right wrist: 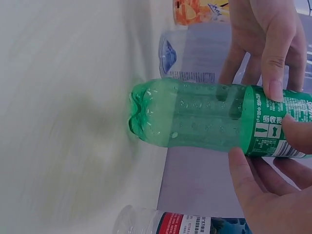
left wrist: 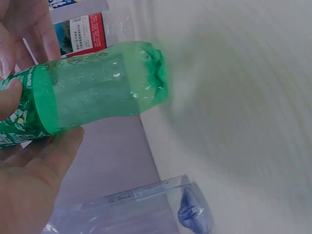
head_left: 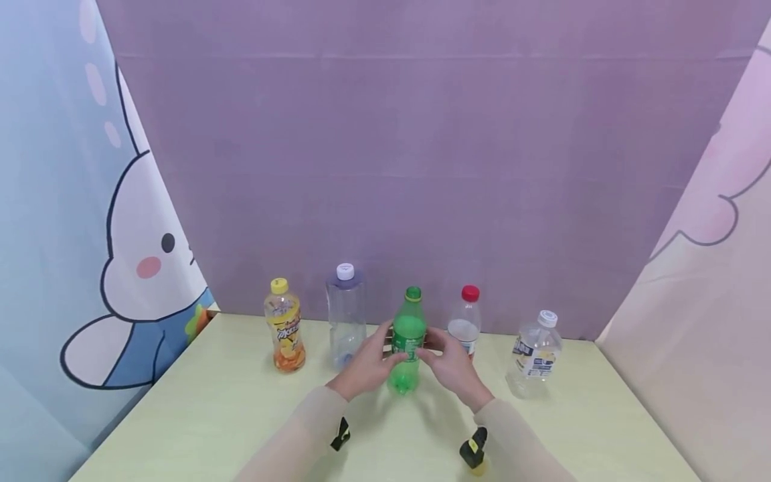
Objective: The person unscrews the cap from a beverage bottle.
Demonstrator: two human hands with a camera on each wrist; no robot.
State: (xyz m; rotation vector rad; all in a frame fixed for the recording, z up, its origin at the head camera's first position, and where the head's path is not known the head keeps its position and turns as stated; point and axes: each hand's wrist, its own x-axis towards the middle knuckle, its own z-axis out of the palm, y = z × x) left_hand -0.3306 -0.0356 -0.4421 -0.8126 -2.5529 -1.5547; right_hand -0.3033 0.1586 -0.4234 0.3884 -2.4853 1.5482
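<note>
A green plastic bottle (head_left: 408, 335) with a green cap and printed label stands upright between both hands. My left hand (head_left: 369, 361) holds it from the left, fingers behind and thumb at the label. From the other side my right hand (head_left: 452, 365) holds it too; its thumb (right wrist: 298, 134) lies against the label in the right wrist view. Water drops cling inside the bottle, best seen in the left wrist view. Whether its base (left wrist: 153, 73) touches the table cannot be told. Just behind the right hand is a clear bottle with a red cap (head_left: 470, 293), partly covered.
Left of the hands stand a tall clear bottle (head_left: 347, 314) with a white cap and a yellow-capped bottle (head_left: 285, 331) with an orange label. A clear white-capped bottle (head_left: 535, 358) stands at the right. The pale table (head_left: 205, 408) meets a purple backdrop (head_left: 421, 154).
</note>
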